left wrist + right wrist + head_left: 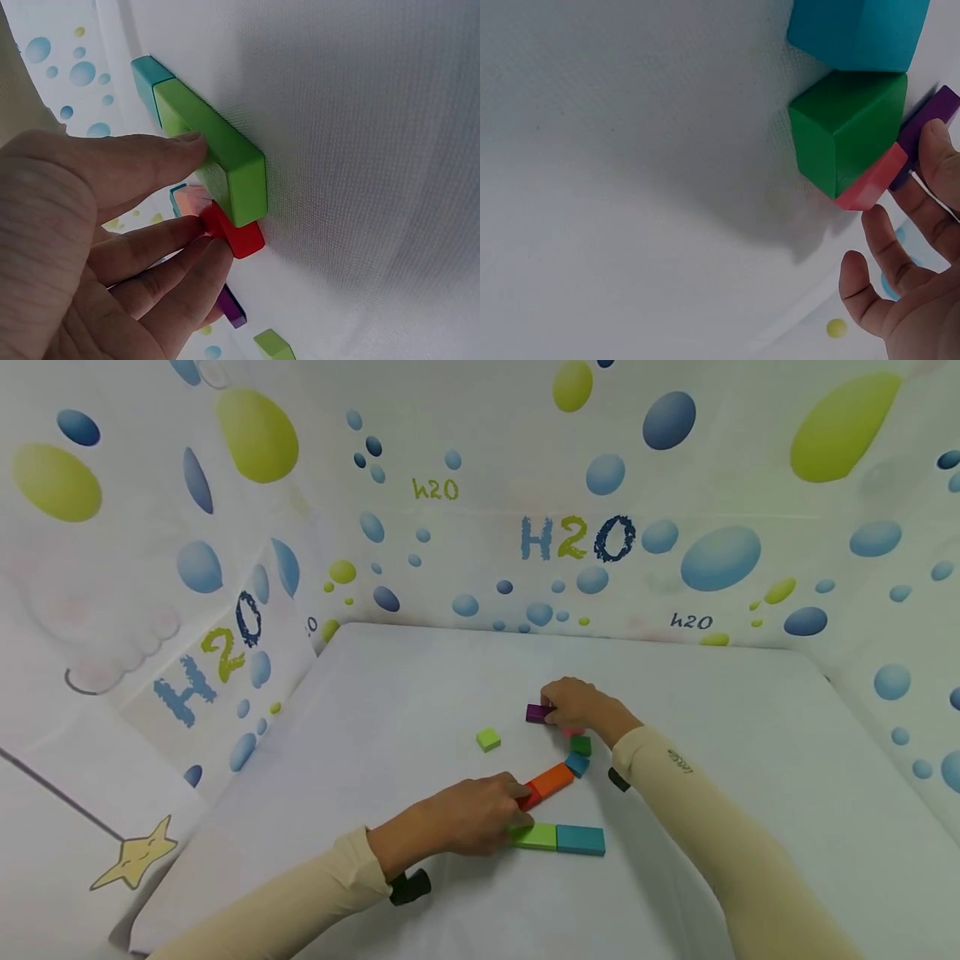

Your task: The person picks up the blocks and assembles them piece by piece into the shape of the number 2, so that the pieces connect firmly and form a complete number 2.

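Observation:
My left hand (pixel 476 814) rests low over the row, its thumb touching the long light green block (pixel 225 142) and its fingertips against the red block (pixel 245 236). An orange block (pixel 553 779) adjoins the red one. Farther back, my right hand (pixel 588 703) pinches a purple block (pixel 537 714) between thumb and finger. Beside that, a pink block (pixel 874 180) lies mostly hidden behind the dark green block (pixel 847 127). A blue block (pixel 577 765) sits between the dark green and orange ones. A teal block (pixel 581 840) meets the light green block's right end.
A small light green block (pixel 488 739) lies apart, left of the purple one. The white tabletop (pixel 420 693) is bordered by walls (pixel 480 502) printed with blue and green drops. Black wrist devices (pixel 410 887) sit by both wrists.

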{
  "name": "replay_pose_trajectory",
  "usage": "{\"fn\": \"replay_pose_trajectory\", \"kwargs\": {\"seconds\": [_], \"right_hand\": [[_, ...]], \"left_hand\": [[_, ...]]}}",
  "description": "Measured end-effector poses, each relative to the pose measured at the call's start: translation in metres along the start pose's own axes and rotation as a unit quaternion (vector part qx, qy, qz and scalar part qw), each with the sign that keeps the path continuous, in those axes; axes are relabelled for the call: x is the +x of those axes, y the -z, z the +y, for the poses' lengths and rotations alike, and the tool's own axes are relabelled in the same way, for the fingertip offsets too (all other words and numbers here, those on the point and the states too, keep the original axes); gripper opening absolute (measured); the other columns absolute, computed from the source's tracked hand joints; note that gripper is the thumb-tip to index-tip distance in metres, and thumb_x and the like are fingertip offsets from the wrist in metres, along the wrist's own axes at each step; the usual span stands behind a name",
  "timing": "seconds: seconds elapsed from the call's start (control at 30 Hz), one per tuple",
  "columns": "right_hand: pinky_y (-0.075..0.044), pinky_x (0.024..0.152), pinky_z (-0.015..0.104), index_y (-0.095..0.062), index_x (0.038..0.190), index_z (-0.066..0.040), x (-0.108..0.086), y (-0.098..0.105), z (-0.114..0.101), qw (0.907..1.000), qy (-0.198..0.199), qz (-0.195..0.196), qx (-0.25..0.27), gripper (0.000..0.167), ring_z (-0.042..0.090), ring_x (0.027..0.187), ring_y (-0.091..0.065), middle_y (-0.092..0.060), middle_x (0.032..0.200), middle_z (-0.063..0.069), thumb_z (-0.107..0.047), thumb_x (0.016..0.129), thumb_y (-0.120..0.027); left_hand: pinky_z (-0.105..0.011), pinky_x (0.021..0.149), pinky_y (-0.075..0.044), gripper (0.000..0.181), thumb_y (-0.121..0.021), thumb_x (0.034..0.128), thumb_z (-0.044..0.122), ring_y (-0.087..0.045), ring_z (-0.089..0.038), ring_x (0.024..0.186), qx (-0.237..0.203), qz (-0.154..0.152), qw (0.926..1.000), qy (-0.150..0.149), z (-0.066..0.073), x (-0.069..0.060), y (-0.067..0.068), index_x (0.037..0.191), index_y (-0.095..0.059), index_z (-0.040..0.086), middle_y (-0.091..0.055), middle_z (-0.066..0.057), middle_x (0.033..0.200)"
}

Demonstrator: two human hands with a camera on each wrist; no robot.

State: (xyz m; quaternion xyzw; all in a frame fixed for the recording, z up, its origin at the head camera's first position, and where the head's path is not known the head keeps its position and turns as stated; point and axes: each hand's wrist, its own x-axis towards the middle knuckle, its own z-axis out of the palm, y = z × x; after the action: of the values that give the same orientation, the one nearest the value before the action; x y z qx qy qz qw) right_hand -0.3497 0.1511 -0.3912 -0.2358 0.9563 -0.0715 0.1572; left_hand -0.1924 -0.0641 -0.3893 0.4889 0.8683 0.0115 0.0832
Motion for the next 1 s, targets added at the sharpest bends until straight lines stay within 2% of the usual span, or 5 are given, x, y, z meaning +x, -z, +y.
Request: {"fn": "replay_pose_trajectory", "kwargs": {"seconds": [0.33,0.6,0.7,0.87,1.0], "right_hand": [[-0.051,0.096,0.043,-0.065,0.117,-0.007,-0.002,-0.005,0.005,0.9997,0.009,0.013,0.021,0.025,0.025,0.101,-0.059,-0.068,0.112,0.009,-0.017,0.096,-0.071],[-0.050,0.101,0.046,-0.060,0.132,-0.007,-0.005,-0.008,0.008,0.9992,-0.008,0.019,0.033,0.038,0.028,0.111,-0.058,-0.064,0.123,0.012,-0.025,0.099,-0.067],[-0.050,0.102,0.047,-0.059,0.136,-0.008,-0.015,-0.004,0.010,0.9995,-0.004,0.025,0.022,0.043,0.029,0.114,-0.054,-0.062,0.127,0.012,-0.030,0.100,-0.065],[-0.048,0.105,0.049,-0.058,0.138,-0.007,-0.036,0.006,0.013,0.9985,0.026,0.049,0.003,0.046,0.030,0.119,-0.052,-0.061,0.133,0.014,-0.032,0.100,-0.063],[-0.045,0.108,0.051,-0.058,0.140,-0.006,-0.056,0.007,0.016,0.9964,0.049,0.069,-0.009,0.048,0.032,0.127,-0.051,-0.059,0.139,0.014,-0.033,0.099,-0.064]], "left_hand": [[-0.030,0.099,-0.053,0.033,-0.075,0.0923,0.019,-0.056,-0.017,0.122,0.002,-0.011,0.9999,0.004,0.000,0.000,0.001,0.125,-0.075,0.026,-0.064,-0.003,0.134],[-0.031,0.099,-0.054,0.033,-0.075,0.0924,0.019,-0.056,-0.017,0.122,-0.002,-0.017,0.9998,0.008,0.000,0.001,0.000,0.125,-0.075,0.026,-0.064,-0.002,0.134],[-0.031,0.098,-0.054,0.032,-0.075,0.0925,0.020,-0.056,-0.017,0.120,-0.001,-0.022,0.9997,0.006,0.001,0.003,0.000,0.123,-0.075,0.026,-0.065,-0.001,0.131],[-0.032,0.096,-0.055,0.027,-0.074,0.0924,0.023,-0.055,-0.016,0.117,-0.001,-0.034,0.9993,0.016,0.003,0.005,0.002,0.119,-0.076,0.025,-0.065,0.000,0.124],[-0.029,0.092,-0.055,0.026,-0.074,0.0928,0.024,-0.056,-0.014,0.111,-0.032,-0.041,0.9983,0.026,0.003,0.003,0.005,0.119,-0.076,0.024,-0.067,0.003,0.117]]}}
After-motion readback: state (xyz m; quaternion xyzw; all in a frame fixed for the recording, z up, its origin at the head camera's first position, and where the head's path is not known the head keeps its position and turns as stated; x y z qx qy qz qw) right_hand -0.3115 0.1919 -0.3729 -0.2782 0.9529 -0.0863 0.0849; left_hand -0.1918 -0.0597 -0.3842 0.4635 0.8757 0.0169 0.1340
